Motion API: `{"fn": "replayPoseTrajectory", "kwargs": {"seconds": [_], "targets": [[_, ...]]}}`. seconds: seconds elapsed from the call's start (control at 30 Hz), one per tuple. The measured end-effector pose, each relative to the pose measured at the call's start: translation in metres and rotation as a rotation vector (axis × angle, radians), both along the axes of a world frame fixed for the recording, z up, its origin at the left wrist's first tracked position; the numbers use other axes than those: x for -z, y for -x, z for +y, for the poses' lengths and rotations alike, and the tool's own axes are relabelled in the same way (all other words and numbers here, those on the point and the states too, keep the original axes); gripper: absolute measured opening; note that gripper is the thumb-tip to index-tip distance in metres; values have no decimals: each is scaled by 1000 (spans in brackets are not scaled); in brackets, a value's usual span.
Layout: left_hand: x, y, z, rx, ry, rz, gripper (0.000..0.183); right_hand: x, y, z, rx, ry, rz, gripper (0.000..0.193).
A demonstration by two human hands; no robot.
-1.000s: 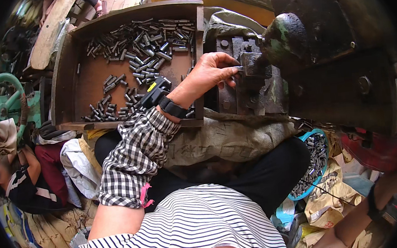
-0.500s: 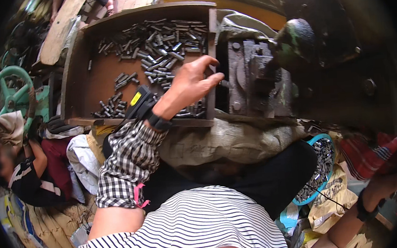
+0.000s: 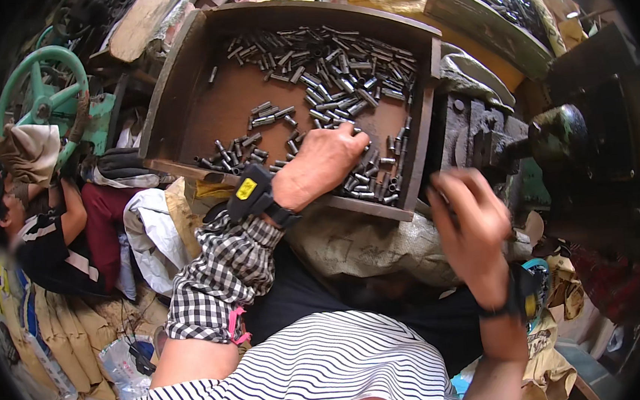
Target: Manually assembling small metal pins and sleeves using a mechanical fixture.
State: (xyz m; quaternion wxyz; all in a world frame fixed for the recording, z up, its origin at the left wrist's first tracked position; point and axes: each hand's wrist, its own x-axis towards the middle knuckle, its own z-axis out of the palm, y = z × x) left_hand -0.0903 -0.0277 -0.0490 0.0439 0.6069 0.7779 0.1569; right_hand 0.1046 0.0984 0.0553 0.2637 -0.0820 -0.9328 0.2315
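My left hand (image 3: 323,163) is low over the wooden tray (image 3: 205,122), its thumb and fingers closed on one of the small metal tubes at the fingertips. Many more short metal tubes (image 3: 337,86) lie loose in the tray, thickest toward its far right side. My right hand (image 3: 473,222) is raised just right of the tray, in front of the press's dark metal fixture (image 3: 472,131). Its fingers are bent and smeared by motion, so whether they hold anything does not show.
The dark machine head (image 3: 563,132) overhangs the right side. A second bin (image 3: 498,32) full of metal pieces stands at the far right. At left are a green handwheel (image 3: 42,105) and a seated person (image 3: 44,229). A blue basin (image 3: 536,269) shows behind my right wrist.
My left hand has gone from the fixture's edge back into the tray, onto the tubes. My right hand has come up from the lower right to the fixture. The view has shifted rightward.
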Motion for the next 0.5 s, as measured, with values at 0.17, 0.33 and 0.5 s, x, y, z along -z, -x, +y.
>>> {"fn": "replayPoseTrajectory", "kwargs": {"seconds": [0.17, 0.33, 0.5], "targets": [[8, -1, 13, 77, -43, 13, 7, 87, 96, 38, 77, -73, -109, 9], [12, -5, 11, 38, 37, 100, 7, 124, 145, 46, 56, -248, -319, 6], [8, -10, 14, -6, 87, 92, 9, 122, 142, 42, 28, -317, -413, 6]]}}
